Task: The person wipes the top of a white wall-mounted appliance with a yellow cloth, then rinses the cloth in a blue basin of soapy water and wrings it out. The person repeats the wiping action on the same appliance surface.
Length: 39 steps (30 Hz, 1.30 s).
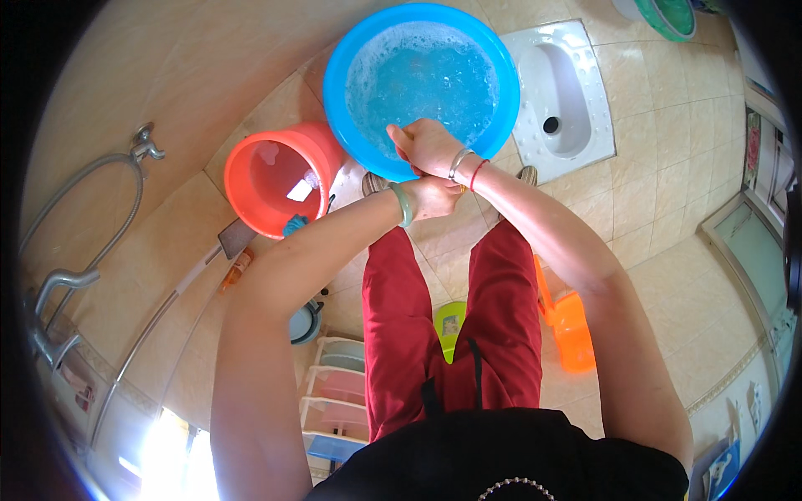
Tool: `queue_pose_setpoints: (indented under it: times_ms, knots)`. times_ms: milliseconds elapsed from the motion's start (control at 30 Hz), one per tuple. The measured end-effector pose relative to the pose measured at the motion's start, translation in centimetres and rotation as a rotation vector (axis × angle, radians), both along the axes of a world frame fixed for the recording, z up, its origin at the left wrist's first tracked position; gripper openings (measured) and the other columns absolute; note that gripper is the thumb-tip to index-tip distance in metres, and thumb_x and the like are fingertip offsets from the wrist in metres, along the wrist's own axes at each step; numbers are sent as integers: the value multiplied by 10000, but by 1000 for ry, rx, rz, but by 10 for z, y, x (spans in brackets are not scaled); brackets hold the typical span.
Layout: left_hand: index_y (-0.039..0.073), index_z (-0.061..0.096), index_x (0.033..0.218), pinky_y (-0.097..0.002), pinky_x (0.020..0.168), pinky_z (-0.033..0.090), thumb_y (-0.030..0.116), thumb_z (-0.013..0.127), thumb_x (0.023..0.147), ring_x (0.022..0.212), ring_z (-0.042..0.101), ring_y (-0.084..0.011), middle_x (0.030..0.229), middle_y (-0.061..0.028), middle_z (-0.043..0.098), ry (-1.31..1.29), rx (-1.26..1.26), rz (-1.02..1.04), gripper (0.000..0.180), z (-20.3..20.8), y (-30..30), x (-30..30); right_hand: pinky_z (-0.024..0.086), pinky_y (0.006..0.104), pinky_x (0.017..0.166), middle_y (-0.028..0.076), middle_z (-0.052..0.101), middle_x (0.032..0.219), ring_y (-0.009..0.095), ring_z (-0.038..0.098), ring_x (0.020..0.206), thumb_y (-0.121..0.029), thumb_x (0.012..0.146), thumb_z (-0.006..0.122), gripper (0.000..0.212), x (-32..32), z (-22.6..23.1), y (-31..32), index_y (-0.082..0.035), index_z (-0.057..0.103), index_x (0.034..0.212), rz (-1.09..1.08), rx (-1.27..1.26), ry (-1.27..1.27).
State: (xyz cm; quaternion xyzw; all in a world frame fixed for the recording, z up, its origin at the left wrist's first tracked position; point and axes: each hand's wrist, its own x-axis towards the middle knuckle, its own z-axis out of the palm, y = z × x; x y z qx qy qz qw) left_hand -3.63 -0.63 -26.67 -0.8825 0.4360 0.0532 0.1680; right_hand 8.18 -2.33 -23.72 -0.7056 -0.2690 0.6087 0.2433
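Observation:
A large blue basin (pixel 336 92) of sudsy water stands on the floor ahead of me. Over its near rim is my right hand (pixel 428 147), closed, its thumb stretched to the left; a silver bangle and a red string circle the wrist. Just below and nearer to me, my left hand (pixel 436 199) is curled closed, with a green bangle at its wrist. The two hands meet at the right wrist and overlap. Whatever lies inside either hand, if anything, is hidden. Foam and bubbles cover part of the water (pixel 426 83).
Left of the basin leans a coral-red bucket (pixel 236 179) with small items inside. A white squat toilet (pixel 576 125) is set into the tiled floor at right. An orange dipper (pixel 572 334) lies by my right leg, a white rack (pixel 313 392) by my left. A shower hose (pixel 134 192) hangs at left.

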Motion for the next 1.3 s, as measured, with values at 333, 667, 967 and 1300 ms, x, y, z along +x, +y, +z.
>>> queue_pose_setpoints:
  times_ms: [333,667,967,1300]
  knots:
    - [102,745,955,-299,955,493,118,636,764,1055,609,-203,1032,-13,693,97,-222,350,220,-62,-12,-22,550,457,692,224,671,752,380,671,709,-392,1017,391,561,-22,-51,4,-16,686,722,-53,9,-257]
    - [97,657,1136,-374,935,484,81,632,864,1054,595,-224,1118,-65,647,-86,-1461,1174,273,80,26,7,487,442,963,221,633,1217,312,604,1098,-434,1067,331,481,18,11,-42,-18,573,1069,-1224,218,1162]
    - [68,625,1228,-351,832,532,421,620,961,1038,629,-217,1157,-102,652,539,-2161,1848,442,140,19,-2,368,376,1096,162,544,1386,249,483,1299,-440,1073,292,551,1,120,-65,24,510,1276,-1343,498,860]
    - [28,719,1085,-259,842,501,211,726,906,895,612,-117,1016,-92,697,249,-2276,1756,256,271,-37,44,441,305,989,127,609,1274,174,570,1144,-192,916,686,574,31,249,-116,62,448,1374,-1088,584,584]
